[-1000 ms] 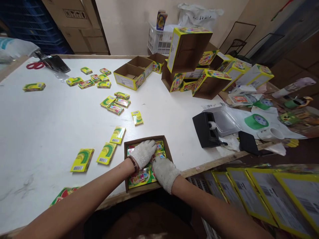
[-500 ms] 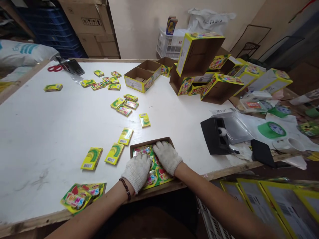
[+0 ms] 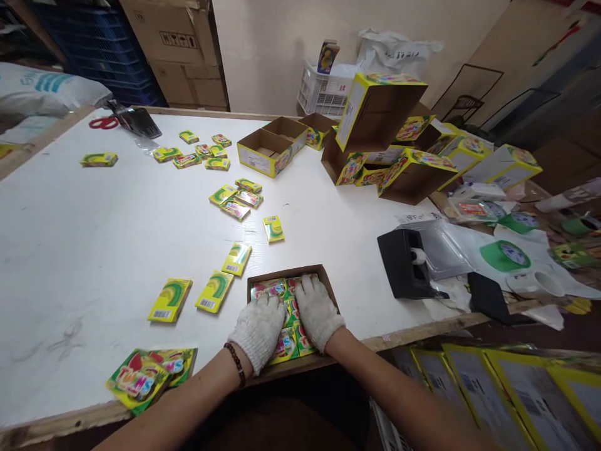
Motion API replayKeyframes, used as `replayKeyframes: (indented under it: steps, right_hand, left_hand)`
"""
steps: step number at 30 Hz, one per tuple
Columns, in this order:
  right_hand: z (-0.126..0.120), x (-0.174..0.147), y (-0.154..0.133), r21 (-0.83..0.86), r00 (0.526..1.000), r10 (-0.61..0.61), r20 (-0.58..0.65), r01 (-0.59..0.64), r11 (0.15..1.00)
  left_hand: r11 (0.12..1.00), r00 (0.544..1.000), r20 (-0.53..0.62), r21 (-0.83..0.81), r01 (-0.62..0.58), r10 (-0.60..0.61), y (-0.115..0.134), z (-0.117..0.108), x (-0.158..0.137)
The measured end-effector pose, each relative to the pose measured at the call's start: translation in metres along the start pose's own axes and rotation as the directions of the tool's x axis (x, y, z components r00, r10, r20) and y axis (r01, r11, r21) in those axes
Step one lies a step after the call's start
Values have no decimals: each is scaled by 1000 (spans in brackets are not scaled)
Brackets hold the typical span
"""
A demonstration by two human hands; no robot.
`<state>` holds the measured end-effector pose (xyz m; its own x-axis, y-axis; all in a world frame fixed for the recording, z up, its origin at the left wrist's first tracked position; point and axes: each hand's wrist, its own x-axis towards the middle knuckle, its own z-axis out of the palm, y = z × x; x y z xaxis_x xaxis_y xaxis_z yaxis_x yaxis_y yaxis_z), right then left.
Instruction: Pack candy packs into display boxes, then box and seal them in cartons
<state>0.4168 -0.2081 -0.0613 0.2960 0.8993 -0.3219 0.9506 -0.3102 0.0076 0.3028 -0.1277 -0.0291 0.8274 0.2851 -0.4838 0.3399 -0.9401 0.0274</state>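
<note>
Packs (image 3: 285, 344) in box (image 3: 331, 288), directly beneath fingers (image 3: 307, 288) of left hand (image 3: 259, 327), right hand (image 3: 320, 313); fingers outstretched, flat.

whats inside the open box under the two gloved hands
The open box holds fruit-printed packets side by side. The left hand and right hand partly cover them, and anything beneath the visible packets is hidden.

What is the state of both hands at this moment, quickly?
Left hand: open, resting on packets in the box.
Right hand: open, also resting on packets there.
</note>
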Motion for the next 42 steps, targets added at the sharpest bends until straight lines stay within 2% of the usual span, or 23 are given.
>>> replayKeyframes:
  steps: [2, 6, 11, 14, 16, 18, 19, 21, 22, 23, 25, 27, 28, 29, 31, 33, 34, 35, 37, 38, 39, 42]
  right_hand:
    - [-4, 4, 0, 8, 999, 25, 23, -25, 1000]
    - [-17, 19, 5, 54, 987, 17, 159, -26, 998]
    - [-16, 20, 3, 158, 969, -5, 245, -35, 987]
    - [-13, 15, -3, 135, 975, 82, 208, -111, 985]
    - [-15, 14, -5, 131, 970, 93, 224, -124, 984]
    - [-21, 13, -5, 169, 959, 52, 279, -102, 980]
    - [-23, 13, -5, 193, 955, 39, 295, -99, 976]
    - [-27, 11, -7, 220, 955, 59, 291, -127, 967]
    - [-27, 10, -9, 215, 955, 92, 283, -157, 964]
    - [-27, 10, -11, 195, 952, 135, 275, -193, 962]
    - [-26, 13, -11, 176, 943, 174, 284, -229, 957]
    - [-30, 18, 0, 246, 935, 119, 333, -208, 947]
    - [-34, 20, 9, 320, 937, 68, 343, -185, 929]
    - [-39, 21, 20, 417, 946, 14, 325, -156, 895]
    - [-56, 20, 40, 615, 985, -38, 168, -75, 785]
    - [-75, 16, 52, 731, 997, -6, -79, 62, 680]
    - [-85, 13, 54, 733, 984, -11, -176, 139, 666]
    - [-94, 12, 54, 693, 972, -51, -227, 199, 693]
    - [-107, 10, 52, 539, 967, -164, -193, 244, 806]
    - [-111, 10, 51, 456, 970, -209, -123, 242, 856]
    - [-112, 10, 51, 390, 971, -234, -39, 231, 891]
    - [-107, 15, 56, 344, 961, -214, 176, 143, 928]
  left_hand:
    - [1000, 1000, -7, -6, -8, 8, -1, 1, 1]
    - [999, 998, -32, -27, -48, 47, -11, 0, 3]
    - [984, 980, -85, 5, -179, 178, -30, 0, 9]
    - [958, 933, -239, -27, -285, 271, -38, 2, 5]
    - [950, 874, -439, -119, -288, 210, -46, 4, -3]
    - [953, 805, -592, -268, -142, -47, -59, 7, -14]
    - [943, 774, -599, -332, -8, -204, -66, 11, -20]
    - [881, 737, -500, -373, 291, -455, -82, 22, -30]
    - [845, 733, -428, -345, 409, -529, -89, 29, -33]
    - [821, 738, -362, -301, 485, -569, -95, 37, -35]
    - [802, 753, -280, -277, 530, -595, -104, 52, -38]
    - [786, 747, -283, -372, 494, -602, -108, 57, -40]
    - [777, 728, -319, -432, 457, -606, -108, 55, -42]
    - [778, 700, -384, -481, 405, -602, -107, 49, -43]
    - [842, 627, -584, -482, 241, -514, -99, 29, -44]
    - [947, 554, -782, -320, 34, -284, -85, 4, -40]
    - [975, 517, -843, -210, -66, -146, -76, -7, -35]
    - [982, 479, -878, -105, -155, -18, -65, -17, -28]
    - [963, 430, -892, 23, -267, 141, -45, -26, -13]
    - [954, 435, -885, 34, -298, 167, -36, -26, -5]
    - [947, 462, -870, 17, -321, 172, -29, -24, 1]
    - [917, 598, -786, -106, -385, 160, -16, -9, 12]
